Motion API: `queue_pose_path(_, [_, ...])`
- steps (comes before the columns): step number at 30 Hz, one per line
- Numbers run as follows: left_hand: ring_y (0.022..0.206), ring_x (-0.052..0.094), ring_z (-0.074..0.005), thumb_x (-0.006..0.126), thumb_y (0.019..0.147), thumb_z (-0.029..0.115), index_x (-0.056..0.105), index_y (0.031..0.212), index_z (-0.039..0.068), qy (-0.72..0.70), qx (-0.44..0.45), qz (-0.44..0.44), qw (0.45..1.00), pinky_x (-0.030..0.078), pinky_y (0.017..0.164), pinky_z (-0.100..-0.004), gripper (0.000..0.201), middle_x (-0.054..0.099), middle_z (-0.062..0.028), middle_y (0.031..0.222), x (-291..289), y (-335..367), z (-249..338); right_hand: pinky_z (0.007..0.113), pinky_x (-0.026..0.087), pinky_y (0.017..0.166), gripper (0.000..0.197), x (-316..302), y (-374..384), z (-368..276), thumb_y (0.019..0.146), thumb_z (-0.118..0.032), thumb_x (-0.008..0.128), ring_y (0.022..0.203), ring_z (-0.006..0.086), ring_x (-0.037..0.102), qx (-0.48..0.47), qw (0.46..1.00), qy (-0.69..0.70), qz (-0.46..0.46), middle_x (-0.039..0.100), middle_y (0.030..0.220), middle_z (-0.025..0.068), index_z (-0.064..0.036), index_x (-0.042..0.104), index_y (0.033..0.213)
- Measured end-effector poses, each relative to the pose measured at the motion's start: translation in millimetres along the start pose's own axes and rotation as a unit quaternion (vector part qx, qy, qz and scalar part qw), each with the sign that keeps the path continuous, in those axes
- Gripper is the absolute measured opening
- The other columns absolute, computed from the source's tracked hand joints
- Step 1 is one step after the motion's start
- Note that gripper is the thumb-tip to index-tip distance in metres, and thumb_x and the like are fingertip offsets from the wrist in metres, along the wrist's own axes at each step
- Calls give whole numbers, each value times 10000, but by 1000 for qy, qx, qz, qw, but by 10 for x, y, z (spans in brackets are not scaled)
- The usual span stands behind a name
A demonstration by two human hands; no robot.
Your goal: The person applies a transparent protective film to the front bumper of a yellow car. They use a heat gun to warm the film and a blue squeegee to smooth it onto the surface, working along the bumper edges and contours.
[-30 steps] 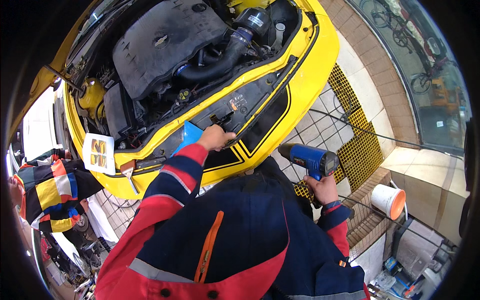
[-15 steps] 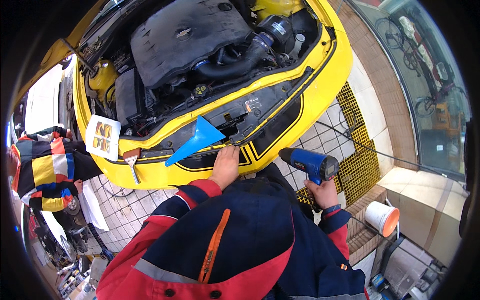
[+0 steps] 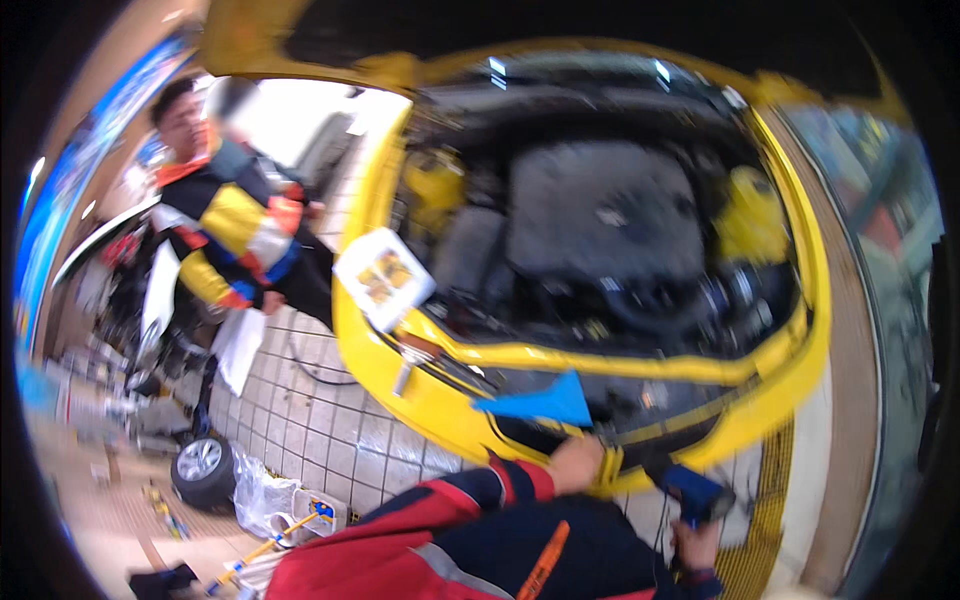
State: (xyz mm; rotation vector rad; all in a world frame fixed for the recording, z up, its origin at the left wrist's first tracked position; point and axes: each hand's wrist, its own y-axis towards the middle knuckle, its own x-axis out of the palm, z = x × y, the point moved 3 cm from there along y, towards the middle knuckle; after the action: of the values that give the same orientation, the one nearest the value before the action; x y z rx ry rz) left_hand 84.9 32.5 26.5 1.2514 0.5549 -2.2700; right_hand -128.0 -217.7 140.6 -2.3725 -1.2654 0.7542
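My right hand (image 3: 696, 545) grips the handle of a blue and black heat gun (image 3: 697, 492), its dark nozzle toward the front of a yellow car (image 3: 440, 425). Against the bumper's upper edge, by a black panel, lies my left hand (image 3: 577, 464); motion blur smears its fingers. Just beyond it, a flat blue triangular squeegee (image 3: 550, 400) rests on the front trim. Farther left along the edge sits a scraper (image 3: 407, 368) with a brown head and a metal handle. A white sheet with yellow pictures (image 3: 384, 281) lies at the car's left front corner.
Under the raised hood, the engine cover (image 3: 605, 210) is exposed. At the left stands another person (image 3: 235, 215) in a colour-block jacket, beside the car. A loose wheel (image 3: 205, 472) and a plastic bag (image 3: 268, 500) are on the floor. Yellow grating (image 3: 770, 500) runs along the right.
The view has swung up and to the left, bringing in the raised hood and more of the other person. My left hand stays at the bumper; my right still holds the heat gun.
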Motion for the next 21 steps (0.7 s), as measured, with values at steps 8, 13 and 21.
queue_pose_path(8, [1440,537,-369,723,904,162,564,1505,-65,47,31,35,998,406,1242,-460,662,563,-211,1538,23,-359,-131,424,523,608,441,122,252,-375,926,-468,875,590,188,630,-81,971,-219,-54,679,673,79,-50,758,846])
queue_pose_path(13, [1394,557,-343,703,915,174,641,1385,-48,62,50,25,996,414,1227,-432,523,602,-181,1439,70,-395,-182,442,554,650,411,63,583,-14,945,-453,867,637,201,668,-186,951,-245,-29,679,694,86,-48,804,973])
queue_pose_path(21, [1298,583,-336,707,891,144,699,1267,-26,44,-16,27,999,473,1124,-436,413,630,-165,1322,80,-234,-98,313,548,557,214,-61,340,-39,998,-159,838,634,155,664,-33,991,126,-4,717,835,37,-47,744,1154])
